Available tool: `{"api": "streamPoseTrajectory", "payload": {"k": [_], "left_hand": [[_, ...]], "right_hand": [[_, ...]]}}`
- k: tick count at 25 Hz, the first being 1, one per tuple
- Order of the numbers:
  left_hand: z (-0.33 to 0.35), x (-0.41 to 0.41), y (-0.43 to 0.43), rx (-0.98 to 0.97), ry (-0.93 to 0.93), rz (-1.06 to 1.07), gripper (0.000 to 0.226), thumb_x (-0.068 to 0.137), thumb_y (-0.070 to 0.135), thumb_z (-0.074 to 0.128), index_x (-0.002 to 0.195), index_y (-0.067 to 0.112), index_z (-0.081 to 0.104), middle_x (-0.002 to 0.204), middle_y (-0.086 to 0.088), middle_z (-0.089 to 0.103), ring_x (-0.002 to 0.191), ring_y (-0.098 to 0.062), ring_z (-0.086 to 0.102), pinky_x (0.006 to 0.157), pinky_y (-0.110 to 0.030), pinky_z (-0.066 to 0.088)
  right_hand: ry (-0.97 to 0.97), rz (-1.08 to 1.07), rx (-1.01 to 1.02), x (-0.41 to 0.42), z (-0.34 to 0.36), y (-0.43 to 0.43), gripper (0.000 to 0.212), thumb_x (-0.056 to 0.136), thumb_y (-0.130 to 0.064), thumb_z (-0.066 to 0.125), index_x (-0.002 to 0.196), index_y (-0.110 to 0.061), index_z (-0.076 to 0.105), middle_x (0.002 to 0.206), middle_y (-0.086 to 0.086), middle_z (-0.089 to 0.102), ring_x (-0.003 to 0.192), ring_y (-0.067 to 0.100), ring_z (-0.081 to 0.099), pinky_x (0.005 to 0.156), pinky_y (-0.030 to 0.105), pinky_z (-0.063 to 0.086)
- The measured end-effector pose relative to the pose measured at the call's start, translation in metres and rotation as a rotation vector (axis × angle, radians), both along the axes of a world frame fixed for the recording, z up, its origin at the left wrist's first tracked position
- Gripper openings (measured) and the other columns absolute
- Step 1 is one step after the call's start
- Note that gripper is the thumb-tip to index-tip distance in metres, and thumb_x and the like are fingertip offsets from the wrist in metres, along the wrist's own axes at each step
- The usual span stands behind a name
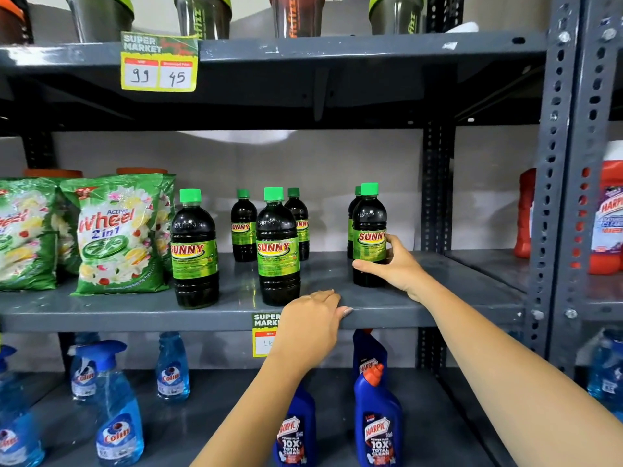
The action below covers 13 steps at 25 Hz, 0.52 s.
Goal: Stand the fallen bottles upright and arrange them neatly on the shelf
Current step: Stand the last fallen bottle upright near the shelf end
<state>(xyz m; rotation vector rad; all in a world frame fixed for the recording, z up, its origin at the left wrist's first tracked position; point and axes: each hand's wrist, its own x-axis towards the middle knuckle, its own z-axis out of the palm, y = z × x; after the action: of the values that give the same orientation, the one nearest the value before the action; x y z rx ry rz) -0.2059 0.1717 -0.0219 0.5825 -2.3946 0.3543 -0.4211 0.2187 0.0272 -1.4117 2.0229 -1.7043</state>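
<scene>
Now, the front right bottle (369, 237) stands upright near the right end of the middle shelf (438, 298), dark liquid filling it to the neck under a green cap. Full like that, it will likely feel heavy and bottom-steady, and its smooth plastic may slip. Your right hand (396, 264) wraps its lower label, thumb across the front and fingers closed round the far side, a sound place to grip. Slide it rather than lift by the cap. Another bottle (352, 217) stands just behind it. Four more stand upright to the left, so only spacing seems left. Your left hand (313, 318) rests flat on the shelf's front edge, fingers together, holding nothing.
</scene>
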Motion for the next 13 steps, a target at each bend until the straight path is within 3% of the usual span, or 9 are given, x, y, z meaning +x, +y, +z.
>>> {"api": "streamPoseTrajectory", "payload": {"k": [3,10,13], "left_hand": [[0.0,0.0,0.0,-0.001,0.017,-0.013,0.041,0.102,0.041,0.034,0.118,0.014,0.06,0.123,-0.001,0.065,0.111,-0.018,0.061,0.09,-0.032,0.05],[-0.001,0.001,-0.001,0.002,0.035,-0.027,0.041,0.101,0.041,0.035,0.114,0.013,0.062,0.118,-0.002,0.068,0.105,-0.019,0.063,0.087,-0.034,0.052],[0.0,0.002,-0.001,0.011,0.043,-0.037,0.041,0.101,0.041,0.036,0.113,0.012,0.063,0.117,-0.003,0.069,0.104,-0.021,0.064,0.085,-0.035,0.053]], "right_hand": [[-0.002,0.016,0.008,-0.002,0.0,-0.001,0.083,0.059,-0.04,0.09,0.128,-0.024,0.047,0.124,-0.003,0.059,0.111,0.016,0.056,0.089,0.031,0.043],[0.03,-0.072,0.063,0.0,0.002,0.002,0.1,0.053,-0.053,0.088,0.135,-0.023,0.039,0.119,-0.006,0.054,0.111,0.017,0.052,0.087,0.033,0.043],[0.003,0.014,0.107,0.001,0.01,0.007,0.087,0.061,-0.044,0.088,0.134,-0.018,0.046,0.123,-0.002,0.058,0.106,0.014,0.056,0.082,0.027,0.043]]}}
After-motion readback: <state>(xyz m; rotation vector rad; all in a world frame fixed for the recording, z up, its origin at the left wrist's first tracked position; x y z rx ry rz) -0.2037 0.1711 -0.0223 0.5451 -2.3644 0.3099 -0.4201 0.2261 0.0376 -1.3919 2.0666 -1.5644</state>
